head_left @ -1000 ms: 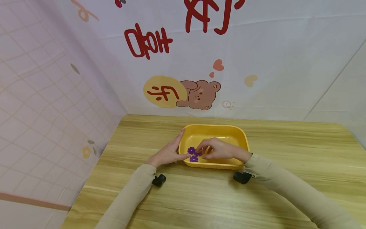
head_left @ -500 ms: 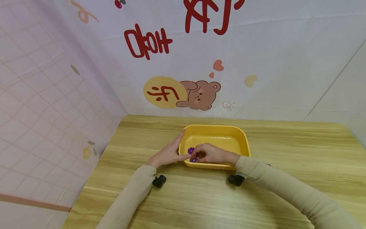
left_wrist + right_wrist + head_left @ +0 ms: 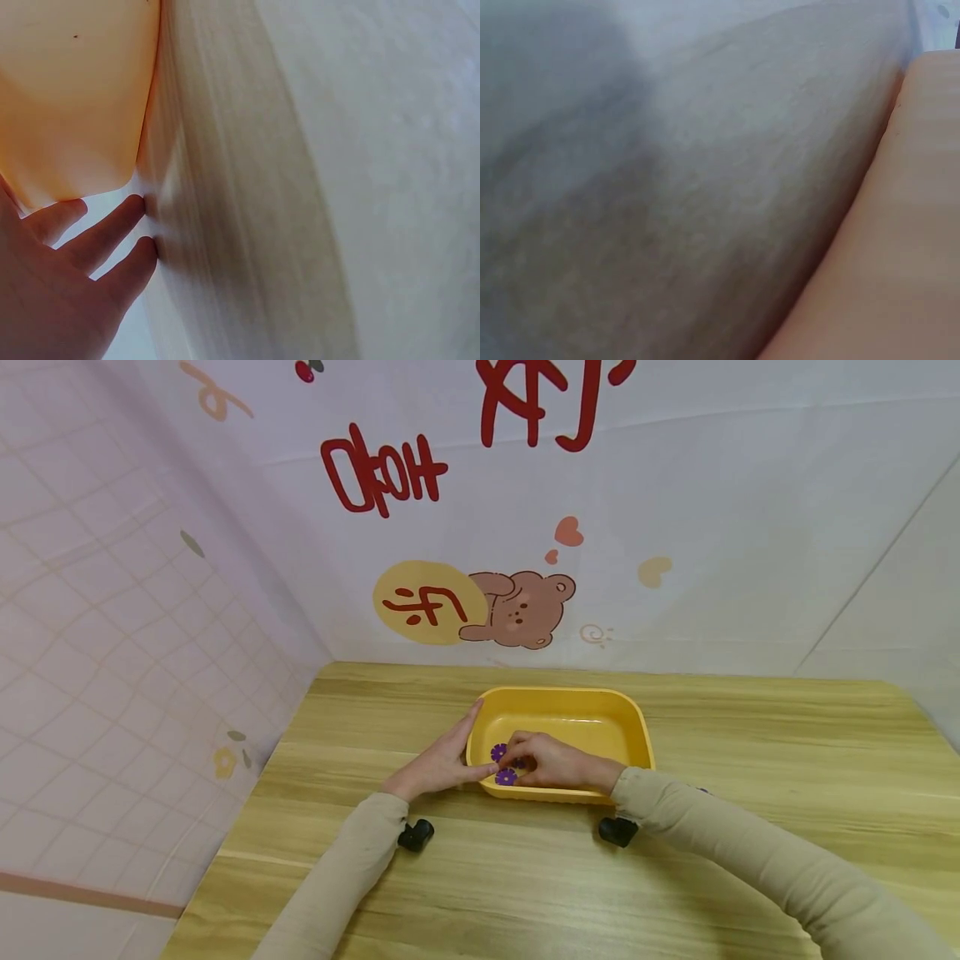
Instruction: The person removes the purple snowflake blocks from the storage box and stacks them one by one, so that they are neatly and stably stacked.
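A yellow plastic tub (image 3: pixel 558 795) stands on the table. My left hand (image 3: pixel 437 766) rests against its left end, the thumb reaching over the front rim and the other fingers straight along the outside wall. In the left wrist view its fingertips (image 3: pixel 135 202) are spread beside the tub. Inside, near the left end, lie purple notched discs, one farther back (image 3: pixel 498 752) and one closer to the front (image 3: pixel 506 777). My right hand (image 3: pixel 551 761) is over them with bent fingers. A bit of purple shows under these fingers; whether they pinch a disc is hidden.
A small purple piece (image 3: pixel 702 791) partly shows on the wooden table (image 3: pixel 510 877), behind the right sleeve. A printed white cloth (image 3: pixel 675 485) hangs behind the table. The right wrist view shows only the tub's outer wall (image 3: pixel 892 247) and the tabletop.
My right hand has moved left and a little lower over the discs, then settled there. The left hand has stayed in place on the tub.
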`<state>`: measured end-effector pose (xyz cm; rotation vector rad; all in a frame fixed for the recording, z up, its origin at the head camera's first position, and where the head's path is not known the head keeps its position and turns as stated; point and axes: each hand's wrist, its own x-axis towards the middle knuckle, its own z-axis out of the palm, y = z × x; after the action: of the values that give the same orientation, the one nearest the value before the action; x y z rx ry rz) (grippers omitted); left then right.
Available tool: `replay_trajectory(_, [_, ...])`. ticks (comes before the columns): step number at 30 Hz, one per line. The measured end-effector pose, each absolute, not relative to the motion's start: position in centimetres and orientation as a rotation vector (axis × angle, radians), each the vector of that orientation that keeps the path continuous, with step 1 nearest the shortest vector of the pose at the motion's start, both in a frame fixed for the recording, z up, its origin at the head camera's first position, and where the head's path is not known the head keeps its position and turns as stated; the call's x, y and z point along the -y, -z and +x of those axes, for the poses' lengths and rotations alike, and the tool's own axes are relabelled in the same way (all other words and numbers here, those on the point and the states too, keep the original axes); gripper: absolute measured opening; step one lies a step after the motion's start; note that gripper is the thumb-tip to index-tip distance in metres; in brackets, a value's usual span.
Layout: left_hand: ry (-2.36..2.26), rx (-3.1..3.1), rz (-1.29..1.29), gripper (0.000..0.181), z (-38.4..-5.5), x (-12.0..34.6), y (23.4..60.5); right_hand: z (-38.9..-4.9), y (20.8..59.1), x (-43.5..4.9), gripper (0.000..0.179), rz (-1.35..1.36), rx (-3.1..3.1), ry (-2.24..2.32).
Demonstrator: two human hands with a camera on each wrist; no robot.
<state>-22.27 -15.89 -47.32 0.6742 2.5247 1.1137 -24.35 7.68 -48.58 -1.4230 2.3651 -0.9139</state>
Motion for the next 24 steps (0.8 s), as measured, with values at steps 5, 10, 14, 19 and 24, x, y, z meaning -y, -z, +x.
replay_trajectory(5, [-1.119,-2.521,0.674,0.107,-22.34,15.85,47.32,-24.24,48.48,-7.58,0.024,-1.486,-2.415,0.797])
replay_trajectory(10, [-1.124,-2.525,0.675,0.108,-22.38,15.77,47.37,-24.16,48.37,-7.58,0.021,-1.442,-2.42,0.779])
replay_trajectory(14, [-1.131,-2.521,0.684,0.108,-22.32,15.77,47.35,-24.14,48.28,-7.66,0.022,-1.424,-2.404,0.817])
replay_trajectory(19, [-1.148,-2.512,0.707,0.108,-22.25,15.87,47.34,-24.31,48.24,-7.81,0.024,-1.465,-2.369,0.942])
replay_trajectory(24, [-1.146,-2.51,0.71,0.109,-22.33,15.97,47.43,-24.42,48.13,-7.82,0.027,-1.455,-2.304,1.054])
